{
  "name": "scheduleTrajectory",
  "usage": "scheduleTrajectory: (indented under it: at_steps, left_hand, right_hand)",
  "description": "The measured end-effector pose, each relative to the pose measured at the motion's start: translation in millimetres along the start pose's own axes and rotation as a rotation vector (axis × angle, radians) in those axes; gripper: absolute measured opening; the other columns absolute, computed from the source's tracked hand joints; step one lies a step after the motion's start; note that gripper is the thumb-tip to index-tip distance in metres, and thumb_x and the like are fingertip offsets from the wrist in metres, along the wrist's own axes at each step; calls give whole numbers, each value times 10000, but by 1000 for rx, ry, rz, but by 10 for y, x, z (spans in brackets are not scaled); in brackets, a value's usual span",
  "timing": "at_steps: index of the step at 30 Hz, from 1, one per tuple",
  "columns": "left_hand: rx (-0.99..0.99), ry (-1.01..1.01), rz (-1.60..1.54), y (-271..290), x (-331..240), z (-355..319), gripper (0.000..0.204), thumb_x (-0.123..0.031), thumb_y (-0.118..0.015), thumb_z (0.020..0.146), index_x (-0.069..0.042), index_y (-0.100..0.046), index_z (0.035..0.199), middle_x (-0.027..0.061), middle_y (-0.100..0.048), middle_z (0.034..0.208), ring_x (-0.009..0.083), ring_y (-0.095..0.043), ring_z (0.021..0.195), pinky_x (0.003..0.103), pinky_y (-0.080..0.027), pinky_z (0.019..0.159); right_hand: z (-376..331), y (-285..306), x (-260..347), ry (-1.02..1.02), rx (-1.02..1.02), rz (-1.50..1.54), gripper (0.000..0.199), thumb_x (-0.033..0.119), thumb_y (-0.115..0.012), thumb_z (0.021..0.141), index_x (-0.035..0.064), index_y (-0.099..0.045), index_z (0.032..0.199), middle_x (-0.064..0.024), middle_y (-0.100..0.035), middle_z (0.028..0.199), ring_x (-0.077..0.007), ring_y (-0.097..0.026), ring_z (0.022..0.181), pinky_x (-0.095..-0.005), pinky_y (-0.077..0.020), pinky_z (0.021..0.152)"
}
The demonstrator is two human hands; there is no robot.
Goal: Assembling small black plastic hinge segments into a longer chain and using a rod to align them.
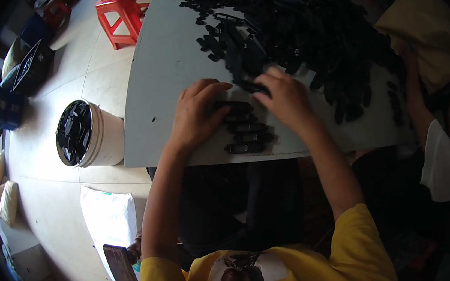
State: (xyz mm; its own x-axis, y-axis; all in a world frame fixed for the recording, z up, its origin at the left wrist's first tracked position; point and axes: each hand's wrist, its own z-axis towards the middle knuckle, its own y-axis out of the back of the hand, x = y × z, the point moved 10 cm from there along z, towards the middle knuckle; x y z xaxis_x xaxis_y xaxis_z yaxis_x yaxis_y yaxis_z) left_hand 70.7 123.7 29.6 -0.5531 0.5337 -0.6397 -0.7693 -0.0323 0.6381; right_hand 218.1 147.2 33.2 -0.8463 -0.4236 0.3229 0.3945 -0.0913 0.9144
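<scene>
On the near part of the pale table (156, 95), several long black plastic parts (247, 137) lie side by side in a short stack-like row. Around the left end of the row's farthest part (237, 108), my left hand (195, 110) is curled, thumb and fingers on either side of it. My right hand (284, 98) pinches another black plastic part (253, 87) just beyond the row; the fingers are slightly blurred. Past both hands spreads a big heap of similar black parts (313, 34), too dark to tell apart singly.
A white bucket (106, 136) full of black pieces stands on the floor left of the table. Farther off is a red plastic stool (122, 9). Another person's arm (418, 103) reaches in at the right. A white bag (110, 213) lies lower left.
</scene>
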Motion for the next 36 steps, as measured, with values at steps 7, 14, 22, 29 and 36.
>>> scheduleTrajectory:
  at_steps: [7, 14, 22, 29, 36]
  left_hand:
    - [-23, -22, 7, 45, 11, -17, 368, -127, -646, 783, -115, -616, 1149, 84, -608, 1120, 292, -538, 1059, 380, -406, 918]
    - [34, -2, 54, 7, 38, -30, 277, -98, -622, 782, -91, -659, 1056, 91, -622, 1086, 296, -539, 1056, 396, -396, 927]
    - [41, 6, 18, -69, -56, 19, 275, -66, -609, 783, -68, -661, 1053, 100, -630, 1060, 289, -551, 1045, 382, -401, 932]
    - [-2, 63, -4, 33, 43, -21, 271, -18, -591, 782, -57, -661, 1041, 109, -630, 1045, 294, -561, 1025, 372, -423, 912]
    - [-20, 6, -17, 6, 44, 15, 234, -51, -621, 782, -74, -667, 1010, 105, -641, 995, 310, -569, 966, 386, -436, 867]
  right_hand:
    - [169, 31, -108, -80, -128, 188, 149, 129, -625, 861, 55, -669, 982, -88, -609, 904, -274, -637, 786, -358, -515, 682]
    - [295, 27, -457, 53, -294, -305, 110, 132, -531, 870, 27, -560, 853, -141, -565, 901, -338, -612, 760, -448, -508, 635]
    - [7, 143, -206, 84, -187, -3, 118, 19, -644, 777, 21, -553, 851, -98, -579, 929, -276, -628, 788, -386, -524, 650]
    - [-273, 100, -357, -36, -284, 441, 188, 52, -711, 758, 25, -553, 858, -81, -595, 805, -225, -610, 687, -332, -477, 605]
    - [-284, 82, -313, -138, -173, 436, 236, 49, -709, 784, 30, -637, 1008, -95, -666, 815, -153, -626, 637, -282, -499, 584]
